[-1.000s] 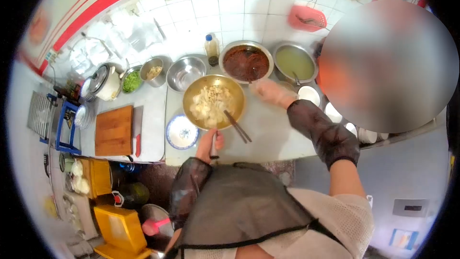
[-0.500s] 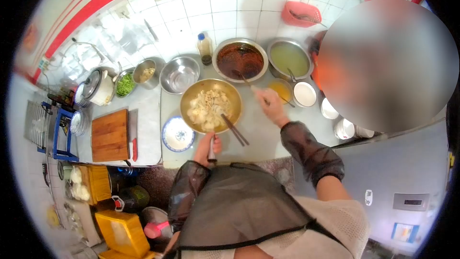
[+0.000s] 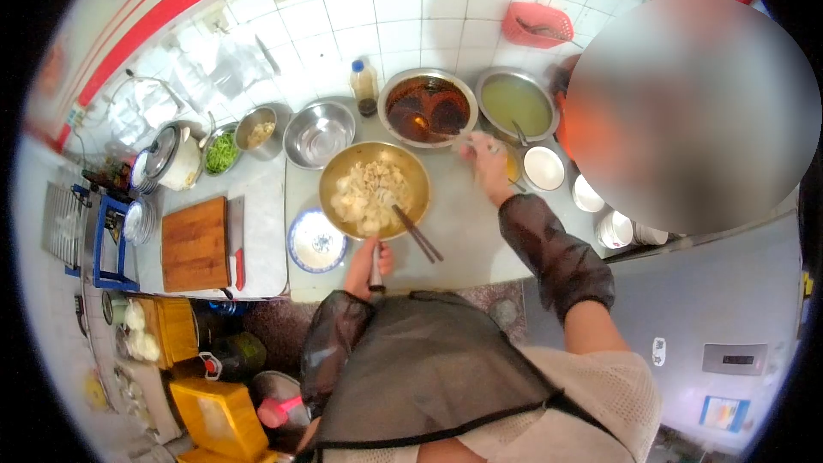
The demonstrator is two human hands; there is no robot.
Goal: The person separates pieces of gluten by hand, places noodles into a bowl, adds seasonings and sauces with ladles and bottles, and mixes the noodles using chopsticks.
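My left hand [image 3: 369, 267] is closed round the handle of a gold-coloured pan [image 3: 417, 214]. Pale food pieces [image 3: 364, 189] lie in the pan, and a pair of dark chopsticks [image 3: 417, 234] leans over its right rim. My right hand [image 3: 487, 163] is closed on a ladle or spoon handle [image 3: 459, 139] at the lower right rim of a steel bowl of dark red sauce [image 3: 429, 109]; the tool's head is not clearly visible. Partly hidden behind that hand is a small bowl of yellow liquid [image 3: 513, 165].
A steel bowl of pale green liquid [image 3: 516, 103], white bowls [image 3: 543, 168], an empty steel bowl [image 3: 319, 135] and a bottle [image 3: 364, 88] stand around. Leftward are a patterned plate [image 3: 317, 241], a cutting board [image 3: 195, 243], a knife [image 3: 239, 267] and chopped greens [image 3: 222, 153]. A blurred area covers the right.
My right hand has moved slightly up, and the tool in it has swung lower toward the sauce bowl's lower right rim. The sauce surface looks different. My left hand still holds the pan.
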